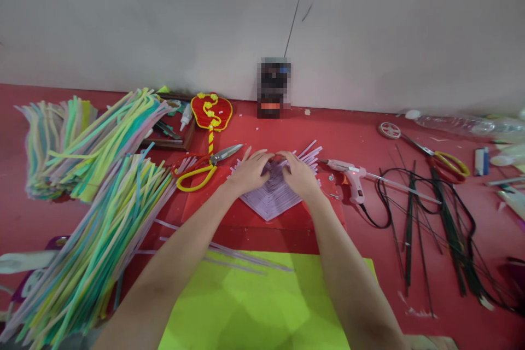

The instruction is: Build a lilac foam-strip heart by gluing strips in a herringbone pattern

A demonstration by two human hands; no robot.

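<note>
A lavender piece made of pipe cleaners lies on a red sheet, its rows meeting in a V that points toward me. Loose stem ends stick out at its upper right. My left hand grips its upper left part, fingers bent over the far edge and thumb on top. From the other side my right hand holds the upper right part, its fingertips close to those of the left. What lies under the fingertips is hidden. Several loose lavender pipe cleaners rest nearer to me, partly over a yellow-green sheet.
Bundles of coloured pipe cleaners cover the left side. Yellow-handled scissors lie beside my left hand, near a red fan-shaped ornament. At right are a pink glue gun with its cord, more scissors and dark green wires.
</note>
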